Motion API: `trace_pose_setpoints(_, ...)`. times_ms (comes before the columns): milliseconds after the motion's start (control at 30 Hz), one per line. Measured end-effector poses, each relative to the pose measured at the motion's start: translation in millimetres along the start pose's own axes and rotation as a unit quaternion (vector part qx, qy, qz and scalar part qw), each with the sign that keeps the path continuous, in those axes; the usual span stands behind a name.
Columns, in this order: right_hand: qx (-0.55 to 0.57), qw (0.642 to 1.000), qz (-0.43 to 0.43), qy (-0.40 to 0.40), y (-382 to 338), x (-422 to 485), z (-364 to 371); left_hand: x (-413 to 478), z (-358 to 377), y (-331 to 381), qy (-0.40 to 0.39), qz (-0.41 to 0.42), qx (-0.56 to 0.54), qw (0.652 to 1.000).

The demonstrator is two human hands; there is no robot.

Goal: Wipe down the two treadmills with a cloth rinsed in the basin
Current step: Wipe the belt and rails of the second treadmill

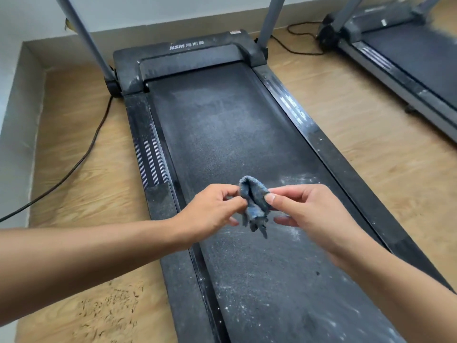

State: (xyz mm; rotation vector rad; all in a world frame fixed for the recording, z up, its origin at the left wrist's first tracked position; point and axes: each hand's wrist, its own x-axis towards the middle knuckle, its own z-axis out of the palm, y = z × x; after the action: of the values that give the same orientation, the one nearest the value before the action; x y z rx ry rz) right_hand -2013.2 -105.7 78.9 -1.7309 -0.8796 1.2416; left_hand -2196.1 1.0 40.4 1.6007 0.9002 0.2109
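Head view looked down the length of the nearer treadmill point(222, 134), whose dark belt ran from near to far, leaning a little leftward at its far end. Above the middle of that belt the small blue-grey cloth point(254, 201) hung in the air, bunched and folded, its loose tail pointing down toward the belt. The left hand point(212, 211) pinched the cloth's left edge between thumb and forefinger. The right hand point(304, 209) pinched its right edge the same way, so both hands were equally close to it, one on each side.

The cloth seemed to be in the middle of being opened or refolded before going down on the belt. The coming move therefore turned on the surface lying straight below the hands and stretching away along the belt's long axis. Pale dust and white specks lay over the belt, thickest at the near end and just right of the cloth, which suggested much wiping remained.

On the motor cover point(188, 45) at the far end, pale lettering read "HSM", followed by characters too small to make out. A small label point(235, 32) at its far edge could not be read. The second treadmill point(408, 58) stood far right, well apart across the wooden floor point(346, 107). A black power cable point(81, 157) trailed off to the left. No basin was in view.
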Motion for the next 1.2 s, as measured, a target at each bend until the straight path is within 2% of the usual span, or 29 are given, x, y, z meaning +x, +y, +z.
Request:
trace_pose_setpoints(67,-0.025,0.997,-0.024,0.075,-5.6,-5.2,-9.4,1.1,-5.5,9.8,0.019,0.021,0.041,0.999)
trace_pose_setpoints(167,0.087,0.986,-0.024,0.139,-9.2,-5.5,-22.4,-1.5,-14.1,22.2,0.038,0.04,0.063,0.996)
trace_pose_setpoints(233,0.167,0.979,-0.005,0.121,-11.5,-2.2,-24.6,-1.9,-15.4,29.9,0.029,0.023,-0.009,0.999)
trace_pose_setpoints(333,0.193,0.978,0.029,0.071,-8.9,-0.1,-20.6,-0.7,-10.8,34.5,0.008,-0.034,-0.214,0.976)
trace_pose_setpoints(467,0.191,0.98,0.054,-0.011,-1.9,-7.4,-22.6,5.2,-14.3,31.2,-0.066,-0.048,-0.28,0.957)
trace_pose_setpoints(500,0.16,0.986,0.05,0.0,0.4,-9.3,-24.8,5.8,-16.0,30.7,-0.083,-0.054,-0.299,0.949)
trace_pose_setpoints(567,-0.009,0.997,0.013,0.076,6.6,-11.0,-29.4,6.8,-14.4,30.4,-0.083,-0.073,-0.32,0.941)
trace_pose_setpoints(633,-0.19,0.968,-0.086,0.141,12.0,-11.8,-31.3,3.8,-6.9,32.6,-0.068,-0.086,-0.307,0.945)
trace_pose_setpoints(667,-0.228,0.954,-0.137,0.138,12.6,-11.8,-30.0,2.6,-3.0,34.2,-0.062,-0.092,-0.291,0.95)
trace_pose_setpoints(700,-0.229,0.952,-0.168,0.115,12.5,-11.6,-27.6,1.4,0.5,34.2,-0.059,-0.098,-0.274,0.955)
trace_pose_setpoints(800,-0.209,0.963,-0.171,0.028,12.7,-13.3,-14.8,-1.2,9.2,34.3,-0.054,-0.12,-0.247,0.96)
trace_pose_setpoints(900,-0.263,0.94,-0.212,0.043,15.5,-13.1,-8.6,-3.0,10.8,31.5,-0.063,-0.135,-0.274,0.95)
trace_pose_setpoints(967,-0.236,0.948,-0.211,0.042,14.8,-11.6,-11.1,-5.8,7.2,31.3,-0.111,-0.126,-0.3,0.939)
trace_pose_setpoints(1033,-0.22,0.954,-0.204,0.03,15.9,-9.0,-15.2,-9.9,2.4,30.2,-0.152,-0.1,-0.279,0.943)
trace_pose_setpoints(1200,-0.25,0.944,-0.213,0.031,19.2,-6.2,-17.0,-9.1,-6.5,19.5,-0.126,-0.066,-0.225,0.964)
